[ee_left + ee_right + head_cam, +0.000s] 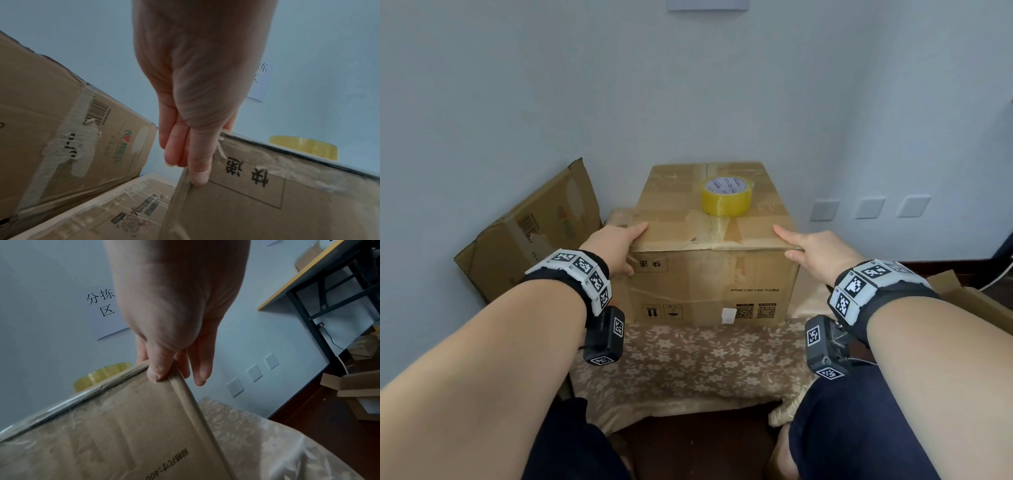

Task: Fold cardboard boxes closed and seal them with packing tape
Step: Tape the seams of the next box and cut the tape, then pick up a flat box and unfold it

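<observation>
A closed brown cardboard box (709,274) with old tape across its top seam stands on a cloth-covered table (688,363). A yellow roll of packing tape (726,197) lies on the box's top, right of the middle. My left hand (625,246) is at the near left top corner: index finger on top, thumb (198,175) on the front face, the other fingers straight down the left side. My right hand (796,245) mirrors it at the near right top corner, thumb (157,371) pressed on the front edge. Both wrist views show the box (277,203) (102,434) and the tape roll (304,147) (102,374).
A worn cardboard box (527,233) leans against the wall at the left, with another taped box (123,211) below it. Wall sockets (869,207) sit behind on the right. Loose cardboard (353,386) lies on the floor at the right, near a black-framed desk (308,280).
</observation>
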